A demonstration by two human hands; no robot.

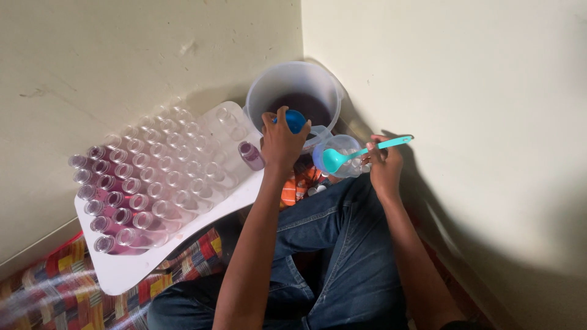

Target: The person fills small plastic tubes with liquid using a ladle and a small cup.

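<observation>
Looking down from the head camera, the left hand (pixel 282 142) is seen clenched around a small blue cup (pixel 295 120), which is held just above the near rim of a large white bucket (pixel 266 85) standing in the corner of the walls. Dark purple liquid is visible inside the bucket, directly beyond and below the cup, so the cup lies at the bucket's mouth, on the far side of the hand.

The right hand (pixel 385 164) is closed on the handle of a teal ladle (pixel 361 151). The ladle's long axis runs from the handle tip at upper right down to the bowl at lower left, and the bowl is held over a small clear container (pixel 351 168), which is set just beside the bucket, between the two hands. Whether the bowl touches the container cannot be told.

To the left, a white board (pixel 122 272) is laid with rows of small clear bottles (pixel 177 168); those nearest its left edge are filled purple, and one filled bottle (pixel 251 155) lies apart, close to the left wrist. Of the two hands, the left is nearer to that bottle and to the bucket.
</observation>
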